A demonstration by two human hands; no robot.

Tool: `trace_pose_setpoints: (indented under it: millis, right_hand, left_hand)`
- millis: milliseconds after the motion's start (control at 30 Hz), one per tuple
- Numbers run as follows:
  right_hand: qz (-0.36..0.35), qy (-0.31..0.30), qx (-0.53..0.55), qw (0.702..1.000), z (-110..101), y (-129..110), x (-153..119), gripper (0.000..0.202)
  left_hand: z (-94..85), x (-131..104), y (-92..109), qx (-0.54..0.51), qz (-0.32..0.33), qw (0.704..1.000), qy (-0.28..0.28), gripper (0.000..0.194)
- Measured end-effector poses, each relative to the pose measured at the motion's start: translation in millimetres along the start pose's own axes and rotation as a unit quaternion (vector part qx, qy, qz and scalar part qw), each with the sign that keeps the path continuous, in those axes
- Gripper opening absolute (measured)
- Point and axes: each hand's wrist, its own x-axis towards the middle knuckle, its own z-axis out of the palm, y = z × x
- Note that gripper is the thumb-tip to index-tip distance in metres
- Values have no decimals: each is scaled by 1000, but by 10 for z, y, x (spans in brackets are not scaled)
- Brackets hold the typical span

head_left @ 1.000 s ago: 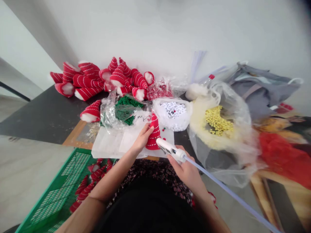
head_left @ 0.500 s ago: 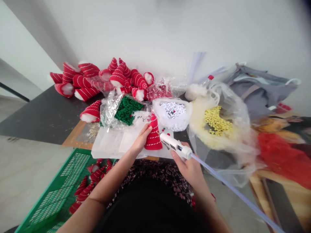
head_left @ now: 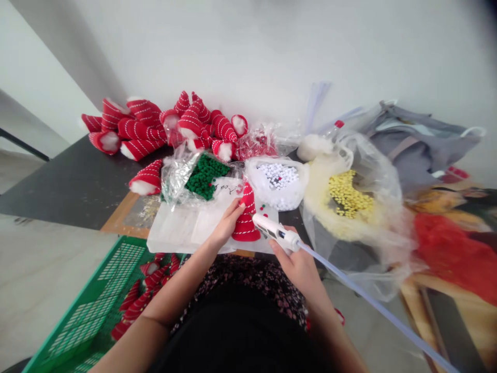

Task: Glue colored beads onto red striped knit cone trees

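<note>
Both my forearms reach forward from my body and angle inward, so the left hand [head_left: 226, 226] and right hand [head_left: 298, 265] come near each other over the surface's front edge. The dark surface [head_left: 58, 181] stands against a pale wall [head_left: 233, 52]; on it lie striped cones [head_left: 142, 134] in a heap, white paper [head_left: 171, 233], and bags of green pompoms [head_left: 205, 177], white pompoms [head_left: 277, 175] and yellow pompoms [head_left: 351, 196]. A green basket [head_left: 99, 282] (more cones inside) sits low on my left. My left thumb and fingers pinch one red cone [head_left: 245, 229] — tip away from me, over the paper. My right hand is wrapped around a white glue gun [head_left: 272, 228], its nozzle just beside the cone — whether touching, I can't tell — and a long glue stick [head_left: 349, 284] trails from its back.
</note>
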Motion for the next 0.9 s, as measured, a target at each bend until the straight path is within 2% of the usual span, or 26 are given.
trace_pose_setpoints:
  millis: [100, 200, 400, 500, 633, 900]
  right_hand:
    - [1, -12, 6, 1000, -41, 31, -20, 32]
    - [18, 3, 29, 999, -69, 62, -32, 29]
    - [81, 35, 186, 979, -28, 43, 70, 35]
    - [85, 16, 217, 972, -5, 60, 119, 38]
    - [80, -29, 220, 972, 8, 128, 122, 36]
    - [89, -49, 223, 970, 14, 162, 129, 40]
  left_hand:
    - [-10, 12, -2, -18, -12, 999, 30, 42]
    - [-15, 3, 52, -37, -27, 998, 36, 41]
    - [-23, -30, 149, -64, -48, 996, 46, 37]
    - [-34, -50, 157, -57, -42, 997, 42, 34]
    - [-57, -63, 158, -39, -34, 998, 28, 40]
    - [-63, -57, 144, -9, -22, 1000, 21, 44]
